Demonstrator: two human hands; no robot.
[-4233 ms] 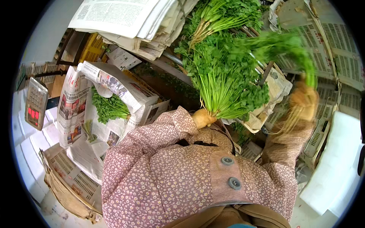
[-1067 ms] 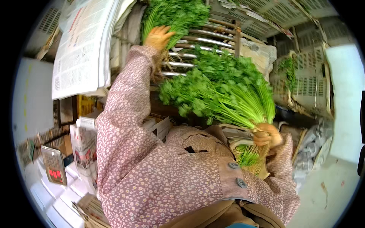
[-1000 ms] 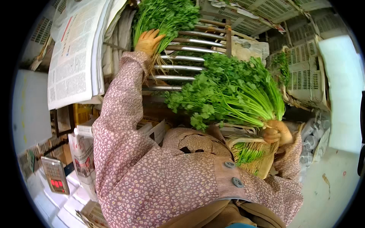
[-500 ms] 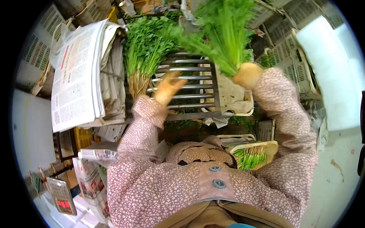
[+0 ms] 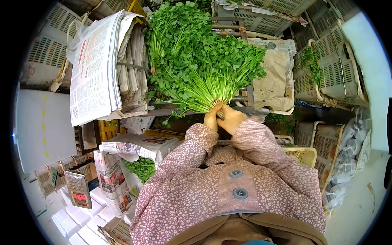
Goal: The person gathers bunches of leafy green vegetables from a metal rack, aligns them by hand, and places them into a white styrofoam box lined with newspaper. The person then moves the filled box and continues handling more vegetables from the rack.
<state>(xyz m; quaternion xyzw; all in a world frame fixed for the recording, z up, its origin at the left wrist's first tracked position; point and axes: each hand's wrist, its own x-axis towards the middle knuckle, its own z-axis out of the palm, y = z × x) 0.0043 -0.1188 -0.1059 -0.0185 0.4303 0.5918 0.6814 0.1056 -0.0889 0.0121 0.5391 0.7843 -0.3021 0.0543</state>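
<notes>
My left hand (image 5: 211, 119) and my right hand (image 5: 230, 120) meet at the root end of a bunch of leafy green herb (image 5: 211, 87), fingers closed round it. Its pale green stems fan upward and out over the front of a metal slatted rack (image 5: 248, 109), with leaves spreading to both sides. More of the herb (image 5: 177, 34) lies farther back on the rack, overlapping this bunch. Left of the rack stands a thick stack of newspaper sheets (image 5: 94, 67).
Plastic crates (image 5: 339, 69) line the right and back. A paper-lined crate (image 5: 273, 75) adjoins the rack; a cream basket (image 5: 302, 157) sits nearer. At lower left are newspaper-wrapped greens (image 5: 139, 169), a scale (image 5: 77, 188) and white foam boxes (image 5: 69, 220). Plastic bags (image 5: 349, 155) lie at right.
My right hand has brought the raised bunch down and leftward to the rack's front. My left hand has moved down and right, from open to closed on the same bunch.
</notes>
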